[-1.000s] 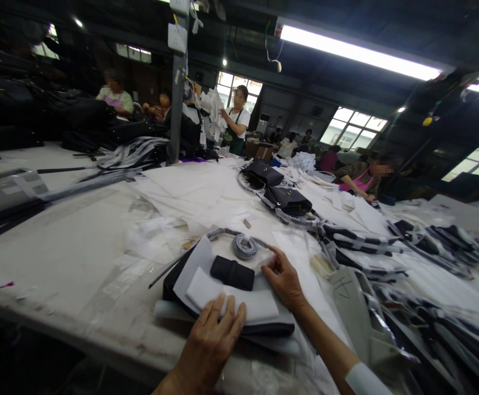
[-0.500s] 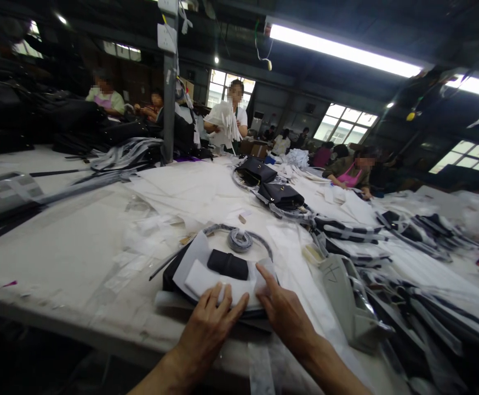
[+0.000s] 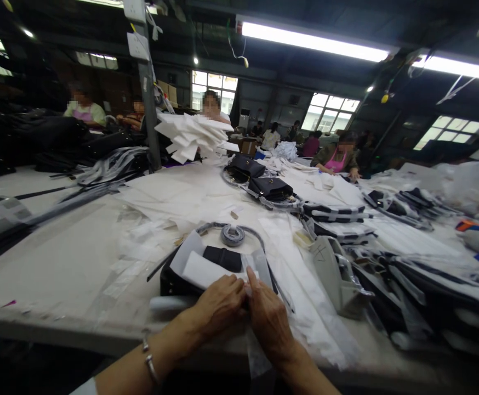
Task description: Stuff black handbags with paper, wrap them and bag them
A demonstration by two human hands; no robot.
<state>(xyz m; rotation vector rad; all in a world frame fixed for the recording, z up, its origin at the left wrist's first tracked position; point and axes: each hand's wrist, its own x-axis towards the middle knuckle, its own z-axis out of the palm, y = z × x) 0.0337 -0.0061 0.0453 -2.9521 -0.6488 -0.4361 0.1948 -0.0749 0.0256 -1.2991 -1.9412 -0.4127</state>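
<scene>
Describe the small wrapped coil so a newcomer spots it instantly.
On the big white table, find the black bag by the left hand. Just beyond it, a wrapped strap curves in an open arch, with the coil lying within. Unlike that arch, the coil is a tight, closed ring.

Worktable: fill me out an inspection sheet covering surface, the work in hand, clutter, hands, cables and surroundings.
Surface: white worktable, strewn with pale scraps.
Job's things: black bag bearing white padding and a dark pouch; wrapped coil beyond.
Clutter: grey dispenser at right; more black bags farther back.
Hands: left hand and right hand meet at the padding; the fingers' grip is partly hidden.
Cables: cord hangs by the lamp.
Surroundings: worker in pink apron; person behind white sheets.
</scene>
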